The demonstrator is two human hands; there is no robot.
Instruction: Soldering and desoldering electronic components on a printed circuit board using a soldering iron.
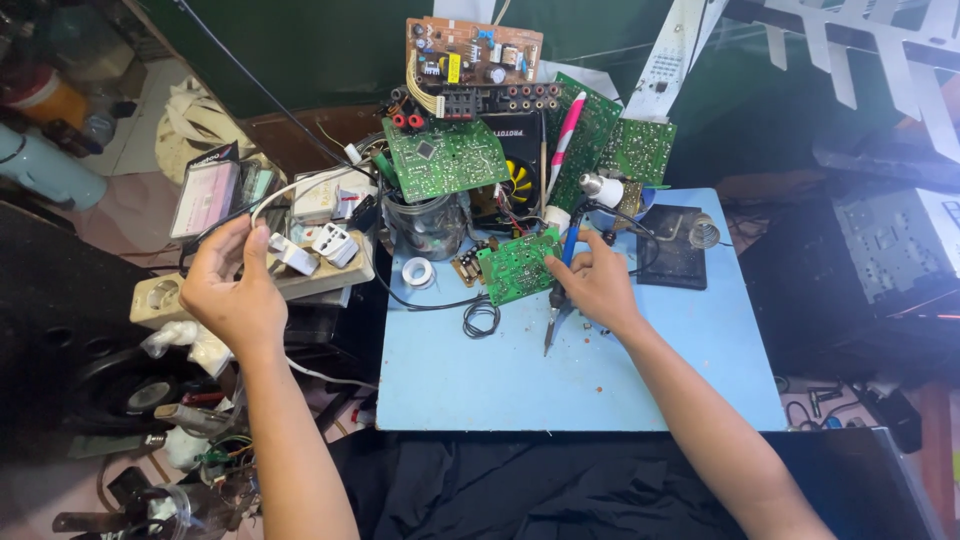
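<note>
Fingers (578, 262) of the right hand (597, 285) clamp a blue-handled soldering iron (558, 290), tip down, beside the small green circuit board (517, 265) near the blue tabletop's (640, 380) far edge, while the left hand (232, 285) pinches a white cable (290, 190) over a beige power strip (200, 285) off its left edge.

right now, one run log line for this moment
left hand: on white plug at power strip | right hand: holds blue soldering iron, tip down | green circuit board: on blue table
</note>
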